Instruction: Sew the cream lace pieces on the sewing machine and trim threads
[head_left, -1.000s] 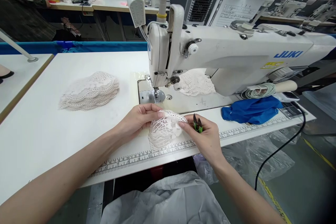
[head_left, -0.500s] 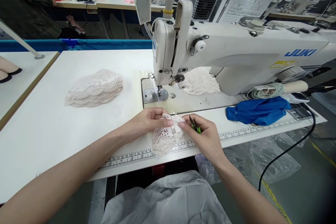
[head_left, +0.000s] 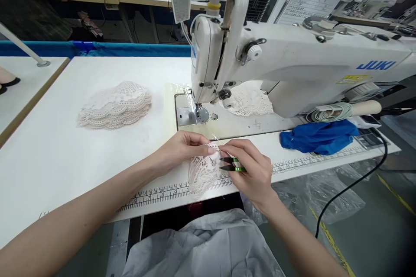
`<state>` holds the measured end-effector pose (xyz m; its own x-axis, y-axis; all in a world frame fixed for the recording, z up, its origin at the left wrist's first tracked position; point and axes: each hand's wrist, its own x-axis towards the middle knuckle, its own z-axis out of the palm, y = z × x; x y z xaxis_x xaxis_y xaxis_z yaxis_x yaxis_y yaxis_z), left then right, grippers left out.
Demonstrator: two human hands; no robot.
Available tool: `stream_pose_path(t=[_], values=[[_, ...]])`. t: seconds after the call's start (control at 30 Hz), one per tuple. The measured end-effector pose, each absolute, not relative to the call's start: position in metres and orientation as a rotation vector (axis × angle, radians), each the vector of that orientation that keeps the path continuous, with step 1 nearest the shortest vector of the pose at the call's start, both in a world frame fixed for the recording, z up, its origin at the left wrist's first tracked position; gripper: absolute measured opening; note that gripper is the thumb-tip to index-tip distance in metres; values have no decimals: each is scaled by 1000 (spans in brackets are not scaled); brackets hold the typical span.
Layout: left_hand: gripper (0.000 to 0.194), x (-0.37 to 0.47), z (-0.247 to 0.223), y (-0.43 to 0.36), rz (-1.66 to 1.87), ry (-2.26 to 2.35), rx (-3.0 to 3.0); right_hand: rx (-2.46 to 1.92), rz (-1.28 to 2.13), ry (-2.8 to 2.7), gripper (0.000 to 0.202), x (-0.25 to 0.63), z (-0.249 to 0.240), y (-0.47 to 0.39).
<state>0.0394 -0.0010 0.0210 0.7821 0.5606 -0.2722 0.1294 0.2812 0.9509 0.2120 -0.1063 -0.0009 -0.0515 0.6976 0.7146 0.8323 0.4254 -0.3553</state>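
Observation:
My left hand [head_left: 183,151] pinches the top edge of a white lace piece [head_left: 203,173], which hangs down over the ruler strip at the table's front edge. Close by on the right, my right hand [head_left: 248,166] is closed on green-handled thread snips [head_left: 238,165]; their two dark blades stand apart and point left at the lace. Its thumb and index fingertips come together at the lace's upper right corner; whether they grip the lace or a thread, I cannot tell. Just beyond the hands is the sewing machine's needle plate [head_left: 191,115].
A stack of lace pieces [head_left: 115,106] lies on the left of the white table. More lace [head_left: 248,100] sits under the arm of the white sewing machine [head_left: 292,56]. A blue cloth [head_left: 320,137] and a cord-wound roll [head_left: 344,110] are at right. Another person [head_left: 29,4] is at back left.
My right hand has turned, and the snips have swung from tucked in the palm to pointing left at the lace. My left hand keeps its pinch. The camera view has shifted slightly.

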Motion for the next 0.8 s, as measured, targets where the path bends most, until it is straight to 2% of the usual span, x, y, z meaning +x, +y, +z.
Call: stream_pose_path(t=[0.2,0.37,0.6,0.8], values=[[20,40,20,-5,369,652,1337,-1392,-301,-1887,44,213,-1,-108],[21,39,20,-9,430,646,1432,-1427,-351,-1943,46,215,3,-111],[22,40,21,-13,435,692,1508,-1407,-575,-1987,37,215,2,-108],[20,40,21,-9,417,684,1420,-1412,-424,-1836,29,221,2,-106]])
